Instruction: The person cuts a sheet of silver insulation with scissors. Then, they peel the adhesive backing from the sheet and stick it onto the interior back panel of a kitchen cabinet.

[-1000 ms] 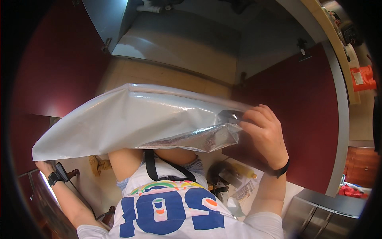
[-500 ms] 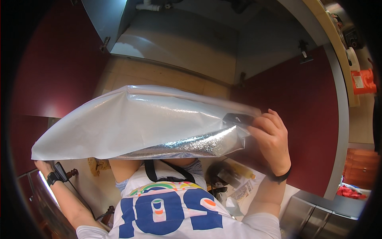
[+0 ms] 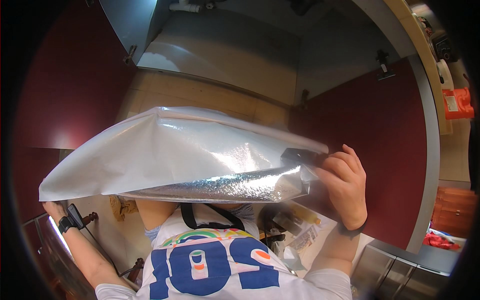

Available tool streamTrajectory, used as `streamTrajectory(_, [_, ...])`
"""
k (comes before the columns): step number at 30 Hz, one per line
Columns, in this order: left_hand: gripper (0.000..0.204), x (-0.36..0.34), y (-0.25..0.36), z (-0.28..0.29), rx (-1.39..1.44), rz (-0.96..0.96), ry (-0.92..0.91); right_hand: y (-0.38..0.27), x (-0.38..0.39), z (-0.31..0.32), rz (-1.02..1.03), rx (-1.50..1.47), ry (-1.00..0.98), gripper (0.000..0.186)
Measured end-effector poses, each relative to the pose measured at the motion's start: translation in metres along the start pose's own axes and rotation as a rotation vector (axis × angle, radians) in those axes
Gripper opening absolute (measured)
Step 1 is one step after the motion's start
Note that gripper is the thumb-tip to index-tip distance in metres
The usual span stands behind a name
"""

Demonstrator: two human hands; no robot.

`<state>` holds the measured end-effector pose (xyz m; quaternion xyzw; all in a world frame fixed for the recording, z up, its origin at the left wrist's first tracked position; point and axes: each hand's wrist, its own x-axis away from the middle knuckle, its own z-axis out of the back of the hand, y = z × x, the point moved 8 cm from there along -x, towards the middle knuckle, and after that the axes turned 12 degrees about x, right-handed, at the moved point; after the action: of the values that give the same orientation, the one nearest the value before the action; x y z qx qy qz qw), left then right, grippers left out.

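A large sheet of silver foil with a whitish backing (image 3: pixel 135 155) stretches across in front of me, folded over so that its shiny embossed foil side (image 3: pixel 240 186) shows along the lower edge. At its left corner is my left hand (image 3: pixel 53 207), closed on the sheet, its fingers mostly hidden behind it. My right hand (image 3: pixel 345 182) pinches the right end, fingers bent together. Beside those fingertips a dark patch or flat dark thing (image 3: pixel 296 156) lies against the sheet; I cannot make out what it is.
Ahead is an open cabinet (image 3: pixel 225 65) with white pipe fittings (image 3: pixel 185 7) at the back. Dark red doors stand open at the left (image 3: pixel 75 90) and right (image 3: pixel 370 150). An orange-red container (image 3: pixel 457 103) sits on the counter at far right. Below right are steel-fronted drawers (image 3: pixel 395 270).
My right hand has moved slightly down and to the right. More of the shiny foil side shows along the lower edge. My left hand stays in place.
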<state>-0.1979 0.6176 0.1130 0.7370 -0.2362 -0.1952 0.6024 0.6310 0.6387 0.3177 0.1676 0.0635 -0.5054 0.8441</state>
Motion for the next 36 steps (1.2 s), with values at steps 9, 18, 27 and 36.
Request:
streamTrajectory(9, [0.028,-0.013,-0.004,0.01,0.04,-0.048,-0.022,-0.001,0.01,0.009,-0.028,0.034,0.019,0.015])
streamTrajectory(18, [0.028,-0.027,-0.011,0.024,0.055,-0.024,-0.031,0.005,0.016,0.016,-0.088,0.08,0.032,0.015])
streamTrajectory(27, [0.032,-0.016,-0.008,0.024,-0.011,0.035,0.072,0.012,0.027,0.017,-0.14,0.023,0.021,0.015])
streamTrajectory(36, [0.042,0.024,-0.025,0.005,-0.21,0.322,-0.162,-0.028,0.016,0.02,0.075,-0.182,0.018,0.013])
